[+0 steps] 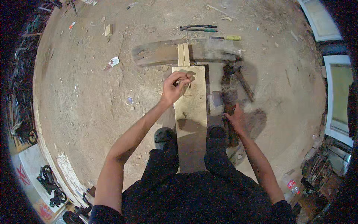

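I have one pale plank (197, 102) lying lengthwise between two dark shoes (164, 139), near the middle of the floor (93, 89). Over its far half, the left hand (182, 83) is curled with fingertips nearly meeting; I cannot tell whether they pinch something thin. I judge the step in hand to be fine placing or checking there, and I'd say the next move calls for a steady left and a sure hold on the right. Beyond the plank's right edge, the right hand (236, 117) has thumb and fingers spread at one dark bar (232, 134); whether it grips, I cannot make out. Past the plank's far end I count one narrow wood block (184, 55) and one curved beam (158, 53); one hammer (244, 86) to the right; farther out, one pair of pincers (205, 30) and one yellow-handled tool (233, 37).
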Demonstrator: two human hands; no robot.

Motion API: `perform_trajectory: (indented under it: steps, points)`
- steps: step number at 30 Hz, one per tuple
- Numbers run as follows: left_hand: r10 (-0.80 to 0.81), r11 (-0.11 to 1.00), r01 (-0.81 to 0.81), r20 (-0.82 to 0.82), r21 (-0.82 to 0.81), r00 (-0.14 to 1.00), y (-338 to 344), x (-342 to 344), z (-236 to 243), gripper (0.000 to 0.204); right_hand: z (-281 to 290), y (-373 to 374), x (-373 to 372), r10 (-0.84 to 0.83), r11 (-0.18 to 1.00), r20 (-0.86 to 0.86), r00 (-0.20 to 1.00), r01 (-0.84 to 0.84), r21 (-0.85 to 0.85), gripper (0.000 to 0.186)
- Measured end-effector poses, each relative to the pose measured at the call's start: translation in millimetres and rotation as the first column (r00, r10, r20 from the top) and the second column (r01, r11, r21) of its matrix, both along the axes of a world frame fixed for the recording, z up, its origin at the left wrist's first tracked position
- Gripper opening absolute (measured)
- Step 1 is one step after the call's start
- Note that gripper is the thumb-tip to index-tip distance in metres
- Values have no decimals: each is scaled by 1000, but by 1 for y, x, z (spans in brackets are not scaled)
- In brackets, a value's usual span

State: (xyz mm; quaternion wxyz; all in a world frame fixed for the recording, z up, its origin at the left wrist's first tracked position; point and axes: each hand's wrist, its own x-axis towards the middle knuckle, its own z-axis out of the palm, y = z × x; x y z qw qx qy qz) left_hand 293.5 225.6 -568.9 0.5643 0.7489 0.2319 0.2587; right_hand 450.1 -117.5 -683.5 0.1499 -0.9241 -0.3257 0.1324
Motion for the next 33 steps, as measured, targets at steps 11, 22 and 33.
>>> perform_trajectory:
  steps: [11, 22, 33]
  points:
    - [116, 991, -111, 68, -72, 991, 8, 24, 15, 10, 85, 58, 27, 98, 920, -352, 931, -220, -325, 51]
    - [142, 988, -134, 107, -82, 984, 14, 36, 4, 13, 13, 37, 68, -9, 999, -646, 763, -23, -41, 38]
    - [62, 998, -64, -48, -26, 997, 21, 37, -9, 16, 155, 83, 62, 61, 934, -981, 184, 336, 122, 26]
